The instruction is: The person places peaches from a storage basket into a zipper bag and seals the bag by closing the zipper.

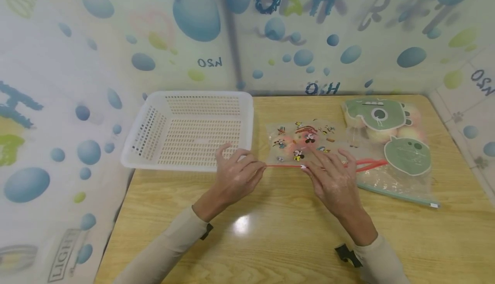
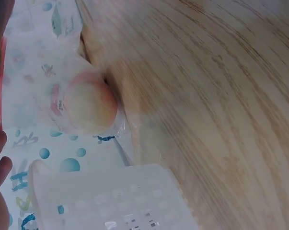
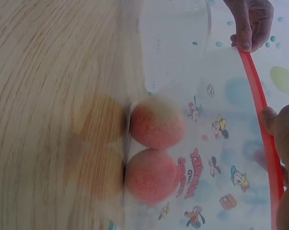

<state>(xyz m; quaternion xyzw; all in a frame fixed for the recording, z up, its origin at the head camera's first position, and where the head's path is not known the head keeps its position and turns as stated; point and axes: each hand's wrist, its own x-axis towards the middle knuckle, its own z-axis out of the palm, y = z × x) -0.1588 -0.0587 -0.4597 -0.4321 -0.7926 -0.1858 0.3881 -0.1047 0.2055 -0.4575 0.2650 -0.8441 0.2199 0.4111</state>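
A clear zip bag (image 1: pixel 278 146) printed with cartoon figures stands on the table, with two peaches (image 3: pixel 157 123) low inside it. My left hand (image 1: pixel 237 174) pinches the left end of its red zip strip (image 1: pixel 282 166). With thumb and fingers, my right hand (image 1: pixel 336 185) pinches the strip at the white slider (image 1: pixel 303 167). Left of the slider the strip runs straight; right of that hand it shows as two red bands. In the left wrist view, one peach (image 2: pixel 90 103) shows through the plastic.
A white slotted basket (image 1: pixel 247 129) stands to the left, close to my left hand. At the right lies a larger clear zip bag (image 1: pixel 407 157) with green cartoon shapes and several peaches. Its green zip edge (image 1: pixel 398 196) faces the front. Patterned sheets (image 1: pixel 270 73) hang around the table.
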